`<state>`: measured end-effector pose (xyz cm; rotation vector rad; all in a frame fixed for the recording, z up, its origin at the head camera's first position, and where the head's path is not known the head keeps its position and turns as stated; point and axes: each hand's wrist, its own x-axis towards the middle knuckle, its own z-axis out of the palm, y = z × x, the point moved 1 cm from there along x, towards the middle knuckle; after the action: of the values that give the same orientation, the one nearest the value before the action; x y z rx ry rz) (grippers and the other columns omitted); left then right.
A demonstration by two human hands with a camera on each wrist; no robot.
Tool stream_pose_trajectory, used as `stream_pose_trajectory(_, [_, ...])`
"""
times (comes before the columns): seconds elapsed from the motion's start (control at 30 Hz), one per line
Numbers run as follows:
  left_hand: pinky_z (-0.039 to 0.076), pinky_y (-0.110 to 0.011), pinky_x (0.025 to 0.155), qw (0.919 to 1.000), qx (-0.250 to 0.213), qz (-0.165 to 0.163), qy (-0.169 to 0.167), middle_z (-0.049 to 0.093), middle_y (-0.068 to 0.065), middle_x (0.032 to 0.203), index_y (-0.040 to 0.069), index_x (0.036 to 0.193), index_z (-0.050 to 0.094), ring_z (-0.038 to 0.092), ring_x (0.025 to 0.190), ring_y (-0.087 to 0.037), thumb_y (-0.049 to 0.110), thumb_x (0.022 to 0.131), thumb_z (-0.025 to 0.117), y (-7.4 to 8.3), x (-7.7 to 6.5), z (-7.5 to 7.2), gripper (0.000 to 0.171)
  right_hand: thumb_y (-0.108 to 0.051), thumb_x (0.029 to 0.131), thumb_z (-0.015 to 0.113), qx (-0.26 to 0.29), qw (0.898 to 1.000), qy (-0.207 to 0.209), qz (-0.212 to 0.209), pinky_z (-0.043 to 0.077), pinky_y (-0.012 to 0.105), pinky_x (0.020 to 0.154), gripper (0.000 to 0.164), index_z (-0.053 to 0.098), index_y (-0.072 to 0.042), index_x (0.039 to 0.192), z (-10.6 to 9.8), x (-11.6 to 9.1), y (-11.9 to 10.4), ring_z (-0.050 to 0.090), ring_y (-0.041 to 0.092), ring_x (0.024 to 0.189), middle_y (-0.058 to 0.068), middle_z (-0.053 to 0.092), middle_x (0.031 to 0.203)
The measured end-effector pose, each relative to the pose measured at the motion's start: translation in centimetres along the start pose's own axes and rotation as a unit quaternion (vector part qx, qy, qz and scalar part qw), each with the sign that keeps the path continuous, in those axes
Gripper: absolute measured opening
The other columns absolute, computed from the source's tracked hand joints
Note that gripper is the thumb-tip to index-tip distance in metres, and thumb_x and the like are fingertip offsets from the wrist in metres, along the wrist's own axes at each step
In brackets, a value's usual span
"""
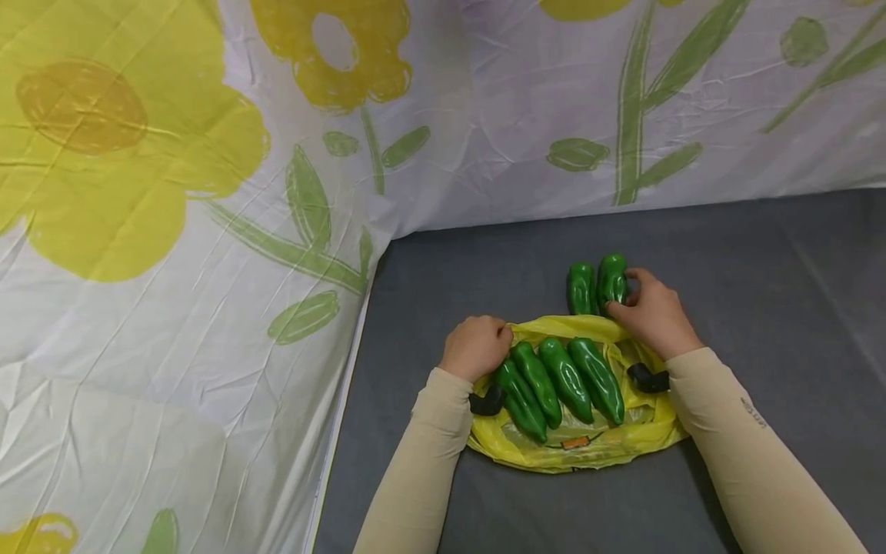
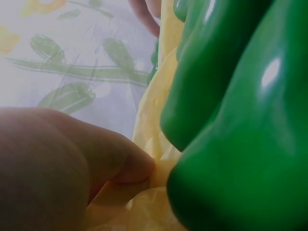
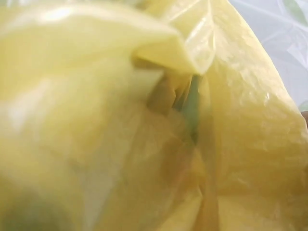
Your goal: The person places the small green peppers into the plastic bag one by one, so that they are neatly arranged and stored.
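Observation:
A yellow plastic bag (image 1: 540, 460) lies with its mouth spread wide, several glossy green peppers (image 1: 564, 381) side by side in it. My left hand (image 1: 476, 348) pinches the bag's left rim between thumb and fingers; the left wrist view shows this pinch close to the pepper tips (image 2: 250, 159). Beyond the far rim, my right hand (image 1: 656, 314) grips a green pepper (image 1: 612, 278) between thumb and fingers. Another green pepper (image 1: 581, 288) lies just left of it. In the right wrist view the yellow bag (image 3: 255, 120) fills most of the picture and hides the grip.
The bag rests on a dark grey tabletop (image 1: 526, 508). A white cloth with printed flowers (image 1: 484, 161) hangs behind and along the left side. A black curved piece (image 1: 487, 401) sits at the left wrist, and a similar black piece (image 1: 648, 378) at the right wrist.

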<state>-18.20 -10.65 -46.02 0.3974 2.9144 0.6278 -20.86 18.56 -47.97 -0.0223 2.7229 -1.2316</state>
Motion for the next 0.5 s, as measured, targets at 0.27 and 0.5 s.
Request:
stream_pose_trajectory(0.27, [0.030, -0.025, 0.043, 1.0000, 0.005, -0.003, 0.001, 0.037, 0.004, 0.055, 0.021, 0.058, 0.046, 0.038, 0.046, -0.012, 0.023, 0.112, 0.050, 0.3, -0.1, -0.2, 0.053, -0.023, 0.101, 0.065, -0.012, 0.999, 0.036, -0.010, 0.054, 0.045, 0.066, 0.077, 0.027, 0.008, 0.161, -0.9, -0.2, -0.5, 0.068, 0.037, 0.084, 0.032, 0.066, 0.110])
stream_pose_trajectory(0.5, [0.031, -0.026, 0.044, 0.9999, 0.009, -0.003, 0.003, 0.037, 0.004, 0.055, 0.022, 0.058, 0.045, 0.039, 0.046, -0.013, 0.024, 0.111, 0.050, 0.2, -0.1, -0.2, 0.053, -0.023, 0.102, 0.065, -0.018, 0.998, 0.051, -0.015, 0.055, 0.047, 0.066, 0.076, 0.028, 0.008, 0.160, -1.9, -1.0, -1.4, 0.067, 0.040, 0.087, 0.033, 0.064, 0.112])
